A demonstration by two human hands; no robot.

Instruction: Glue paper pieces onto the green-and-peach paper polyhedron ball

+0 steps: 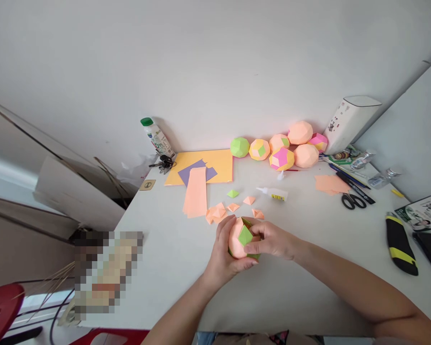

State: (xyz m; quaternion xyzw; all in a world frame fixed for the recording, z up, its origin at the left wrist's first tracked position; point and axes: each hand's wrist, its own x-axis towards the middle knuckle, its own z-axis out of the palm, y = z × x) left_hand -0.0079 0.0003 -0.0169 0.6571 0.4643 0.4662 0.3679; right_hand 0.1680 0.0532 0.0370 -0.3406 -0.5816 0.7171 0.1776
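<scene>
Overall, we record a smooth, matte white table (158,268) as the largest surface. On it, at the wall side, lie flat yellow sheets (222,167) with crisp straight edges; a purple sheet (187,175) of irregular outline rests on them, and long peach strips (196,194) overlap both, fanned slightly at the near end. Our two hands come next in size. The left hand (221,254) is curled around the left and underside of a paper ball (236,242); the right hand (275,239) is drawn narrow on its right side, thumb against a raised green facet (245,235). Whether any right fingertips reach inside, we cannot tell.

We find the ball held over the near part of the table, mostly peach with green sections, faceted and creased, with a dark gap at its upper right. Being nearly round, it offers us no clear long axis; the green facet is diamond-like, one corner pointing up, its face turned towards us. Beyond it we log a white plastic glue bottle (277,194) lying with its nozzle to the left, then small folded peach pieces (219,211) and one green piece (232,193), all peaked.
</scene>
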